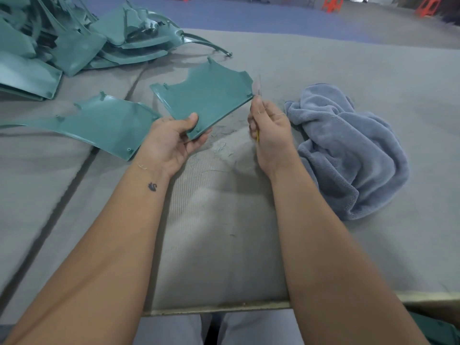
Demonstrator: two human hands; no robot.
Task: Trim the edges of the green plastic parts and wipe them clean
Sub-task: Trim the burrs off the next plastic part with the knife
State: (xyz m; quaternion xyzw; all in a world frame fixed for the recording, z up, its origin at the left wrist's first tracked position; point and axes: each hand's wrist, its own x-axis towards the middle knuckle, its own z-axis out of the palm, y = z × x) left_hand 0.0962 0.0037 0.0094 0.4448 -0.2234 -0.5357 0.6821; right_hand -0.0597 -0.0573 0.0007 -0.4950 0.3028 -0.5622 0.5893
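A: Item one, the part in work?
B: Green plastic part [206, 95], raised above the grey worktop [224, 220]. Left hand [171, 140] grips its near corner, thumb on top, fingers beneath.
A: Right hand?
B: Right hand [270, 125], fingers curled round a thin blade [258, 87] with a yellow handle; the blade's tip meets the part's right corner.
A: Other stock?
B: Second green part [99, 123], flat on the worktop just left of the left hand. Heap of green parts [74, 38], far left. Blue-grey towel [348, 150], crumpled, just right of the right hand. Fine green shavings [221, 145], scattered between the hands.
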